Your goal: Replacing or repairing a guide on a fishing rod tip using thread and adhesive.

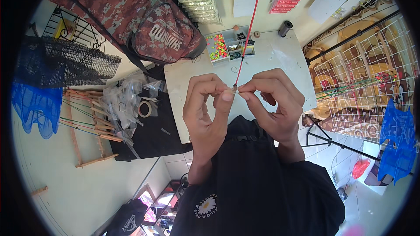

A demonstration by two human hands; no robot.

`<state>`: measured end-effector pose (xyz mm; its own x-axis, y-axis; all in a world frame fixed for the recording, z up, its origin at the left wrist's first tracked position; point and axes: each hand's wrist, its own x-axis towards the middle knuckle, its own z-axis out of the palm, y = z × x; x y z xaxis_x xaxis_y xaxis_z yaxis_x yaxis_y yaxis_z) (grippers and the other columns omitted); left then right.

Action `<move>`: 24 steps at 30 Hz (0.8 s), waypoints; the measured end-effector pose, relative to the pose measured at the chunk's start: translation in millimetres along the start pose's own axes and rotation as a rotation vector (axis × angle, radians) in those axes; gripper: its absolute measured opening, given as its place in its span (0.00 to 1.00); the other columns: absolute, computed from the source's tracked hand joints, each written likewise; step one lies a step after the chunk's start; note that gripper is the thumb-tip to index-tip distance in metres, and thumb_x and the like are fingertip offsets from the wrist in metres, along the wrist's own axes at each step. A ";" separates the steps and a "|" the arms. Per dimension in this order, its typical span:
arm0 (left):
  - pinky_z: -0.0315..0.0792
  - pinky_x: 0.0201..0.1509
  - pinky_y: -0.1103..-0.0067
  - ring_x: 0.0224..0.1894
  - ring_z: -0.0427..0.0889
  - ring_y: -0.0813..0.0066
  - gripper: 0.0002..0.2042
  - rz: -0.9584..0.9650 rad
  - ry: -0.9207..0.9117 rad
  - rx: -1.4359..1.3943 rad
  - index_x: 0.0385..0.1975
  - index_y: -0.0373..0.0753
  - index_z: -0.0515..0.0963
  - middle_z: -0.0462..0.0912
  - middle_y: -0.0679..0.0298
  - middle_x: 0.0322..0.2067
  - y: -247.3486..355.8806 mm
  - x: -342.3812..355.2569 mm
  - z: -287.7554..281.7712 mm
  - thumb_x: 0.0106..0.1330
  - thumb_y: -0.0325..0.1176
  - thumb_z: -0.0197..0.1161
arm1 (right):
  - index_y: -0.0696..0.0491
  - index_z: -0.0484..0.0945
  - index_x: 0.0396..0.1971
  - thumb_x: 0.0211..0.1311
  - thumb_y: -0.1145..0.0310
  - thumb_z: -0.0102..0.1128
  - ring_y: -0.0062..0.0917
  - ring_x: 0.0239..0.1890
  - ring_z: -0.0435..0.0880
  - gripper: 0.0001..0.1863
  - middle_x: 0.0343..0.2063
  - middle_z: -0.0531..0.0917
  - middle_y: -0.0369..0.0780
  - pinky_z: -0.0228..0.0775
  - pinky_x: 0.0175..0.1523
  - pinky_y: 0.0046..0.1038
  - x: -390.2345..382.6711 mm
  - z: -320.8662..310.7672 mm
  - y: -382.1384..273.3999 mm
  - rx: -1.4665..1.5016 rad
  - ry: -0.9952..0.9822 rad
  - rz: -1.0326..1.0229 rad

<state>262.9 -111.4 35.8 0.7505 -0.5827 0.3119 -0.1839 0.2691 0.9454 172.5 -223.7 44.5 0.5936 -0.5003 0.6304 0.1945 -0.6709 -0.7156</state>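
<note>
A thin red rod with black bands runs from my fingertips up past the top edge of the head view. Its lower end has a small dark fitting. My left hand pinches this end between thumb and forefinger. From the other side, my right hand closes thumb and forefinger on the same end, its other fingers curled. Whatever finer part sits between the fingertips is too small to make out. Both hands are over the near part of the white table.
Behind my hands stands a divided tray with bright beads and small items. A black cylinder is at the back right. A camouflage bag leans at the left, near a tape roll and clear plastic bags. A wire rack is at right.
</note>
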 end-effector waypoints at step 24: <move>0.61 0.29 0.82 0.26 0.65 0.80 0.05 0.178 0.024 0.279 0.33 0.33 0.71 0.70 0.60 0.34 -3.4 -3.7 1.9 0.66 0.26 0.59 | 0.55 0.82 0.31 0.41 0.79 0.71 0.24 0.25 0.81 0.13 0.29 0.80 0.38 0.71 0.26 0.23 -0.7 -6.0 -1.8 -0.133 -0.062 -0.094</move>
<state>259.5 -111.7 31.6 0.7048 -0.5266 0.4754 -0.4782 0.1425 0.8666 167.1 -225.4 47.1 0.6255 -0.3998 0.6701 0.1494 -0.7816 -0.6057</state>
